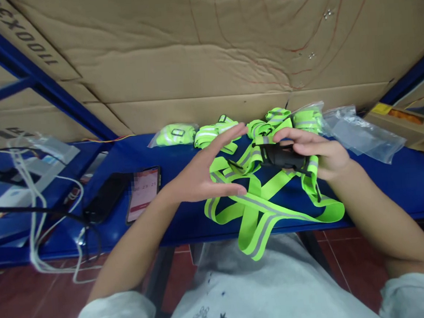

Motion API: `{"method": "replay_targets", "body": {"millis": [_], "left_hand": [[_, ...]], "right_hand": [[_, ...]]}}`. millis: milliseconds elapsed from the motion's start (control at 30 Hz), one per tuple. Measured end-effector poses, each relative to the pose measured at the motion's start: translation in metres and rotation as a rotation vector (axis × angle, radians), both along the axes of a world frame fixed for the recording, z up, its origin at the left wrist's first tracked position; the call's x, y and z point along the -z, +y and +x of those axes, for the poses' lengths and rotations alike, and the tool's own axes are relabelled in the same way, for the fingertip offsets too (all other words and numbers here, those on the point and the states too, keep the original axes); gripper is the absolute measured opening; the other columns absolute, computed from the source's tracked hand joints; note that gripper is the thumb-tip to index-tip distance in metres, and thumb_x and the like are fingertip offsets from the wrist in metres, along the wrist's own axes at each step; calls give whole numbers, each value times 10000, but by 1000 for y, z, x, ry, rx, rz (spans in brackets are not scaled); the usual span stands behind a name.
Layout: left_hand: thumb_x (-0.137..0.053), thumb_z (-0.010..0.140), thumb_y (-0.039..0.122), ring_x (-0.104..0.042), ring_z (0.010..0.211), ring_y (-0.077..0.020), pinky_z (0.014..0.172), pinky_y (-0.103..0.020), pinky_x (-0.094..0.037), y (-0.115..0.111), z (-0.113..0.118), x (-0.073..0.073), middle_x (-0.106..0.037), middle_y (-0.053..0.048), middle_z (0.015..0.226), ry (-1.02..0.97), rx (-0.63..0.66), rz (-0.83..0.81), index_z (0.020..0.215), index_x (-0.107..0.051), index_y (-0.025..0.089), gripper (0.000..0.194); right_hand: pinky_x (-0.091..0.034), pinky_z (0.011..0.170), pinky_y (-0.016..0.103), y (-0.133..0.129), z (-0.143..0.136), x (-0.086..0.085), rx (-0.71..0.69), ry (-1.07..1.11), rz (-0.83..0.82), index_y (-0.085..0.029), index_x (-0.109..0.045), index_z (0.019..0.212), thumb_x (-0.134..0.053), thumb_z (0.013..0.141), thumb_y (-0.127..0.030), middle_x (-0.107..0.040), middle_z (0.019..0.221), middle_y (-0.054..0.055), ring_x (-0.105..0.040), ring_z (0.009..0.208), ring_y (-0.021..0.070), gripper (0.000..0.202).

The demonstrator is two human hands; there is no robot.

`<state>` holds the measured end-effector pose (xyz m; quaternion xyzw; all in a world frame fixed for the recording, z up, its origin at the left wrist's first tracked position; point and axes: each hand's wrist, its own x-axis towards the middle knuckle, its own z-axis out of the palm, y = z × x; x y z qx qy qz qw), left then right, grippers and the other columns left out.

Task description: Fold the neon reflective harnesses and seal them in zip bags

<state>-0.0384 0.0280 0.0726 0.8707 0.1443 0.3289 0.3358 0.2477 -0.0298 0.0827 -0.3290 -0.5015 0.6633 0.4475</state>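
A neon green strap with a grey reflective stripe (269,208) lies in loose loops on the blue table, one loop hanging over its front edge. My right hand (318,154) holds the black buckle (282,156) of this strap between thumb and fingers, a little above the table. My left hand (209,171) is open at the strap's left side, its thumb and fingers wide apart with nothing between them. Whether its thumb touches the strap I cannot tell.
Behind the hands lie a bagged green bundle (176,135), folded green straps (210,134) and another bagged bundle (308,119). Clear plastic bags (366,133) and a cardboard box (401,121) are at right. Two phones (144,195) (107,198) and white cables (32,205) are at left.
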Motion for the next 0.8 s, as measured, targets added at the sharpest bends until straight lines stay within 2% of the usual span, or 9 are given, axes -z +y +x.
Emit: {"method": "replay_targets", "body": {"millis": [133,267,367,433,533,600,633,700,800], "left_hand": [[-936,698,422,-493,1476,-366,1272,-526,-357,-1,23,-13,-494,-85,1609,-16,154,-175,1518,-526,346,920],[-947,679,383,-563,1399,-353,1208,-485,-429,2,41,-14,-574,-105,1512,16,169,-233,1470,-564,308,882],[-955,664,373,-578,1374,-332,1166,-456,-460,0,44,-4,-562,-113,1503,-29,171,-373,1528,-458,331,997],[-965,650,373,-622,1308,-320,1103,-434,-499,0,41,6,-616,-112,1428,-54,189,-525,1517,-456,327,1007],[-929,696,480,-653,1243,-321,1005,-395,-532,5,34,19,-694,-128,1288,-81,252,-748,1371,-607,245,784],[-867,739,587,-653,1249,-333,987,-392,-536,9,31,24,-697,-156,1288,-109,334,-855,1292,-671,200,703],[-853,750,601,-651,1260,-335,995,-396,-534,11,29,25,-692,-162,1308,-122,365,-885,1282,-681,196,690],[-890,738,527,-651,1275,-331,1023,-414,-528,12,29,28,-687,-157,1338,-137,369,-899,1293,-675,217,671],[-963,664,391,-701,1199,-337,1010,-465,-540,11,32,30,-723,-149,1276,-185,279,-855,1302,-646,242,728]], "right_hand": [[-562,687,253,3,-6,1,-77,-10,-22,-194,-726,1059,-812,764,-304,-751,984,54,-712,807,166,327],[-563,706,241,2,-6,-2,-156,-1,-44,-181,-737,1076,-839,752,-313,-755,968,60,-718,800,159,364],[-530,645,229,0,-5,-4,-137,38,-44,-203,-735,1094,-844,743,-337,-748,937,44,-698,745,147,391],[-483,572,233,0,-5,-3,-98,48,-53,-221,-723,1111,-841,731,-374,-735,906,33,-661,677,146,426],[-441,542,269,1,-6,2,-25,71,-71,-225,-704,1143,-772,767,-519,-693,813,26,-577,589,147,483],[-432,559,290,1,-8,6,17,123,-59,-227,-697,1166,-700,801,-597,-636,714,9,-506,556,144,520],[-435,578,296,1,-9,8,33,156,-45,-233,-693,1190,-686,806,-608,-609,685,-1,-482,560,144,537],[-455,628,315,1,-13,12,29,231,-11,-251,-670,1259,-729,755,-616,-590,701,-6,-479,612,155,625],[-477,682,338,-2,-17,17,-48,310,18,-282,-592,1386,-853,619,-577,-629,871,21,-527,733,181,861]]}}
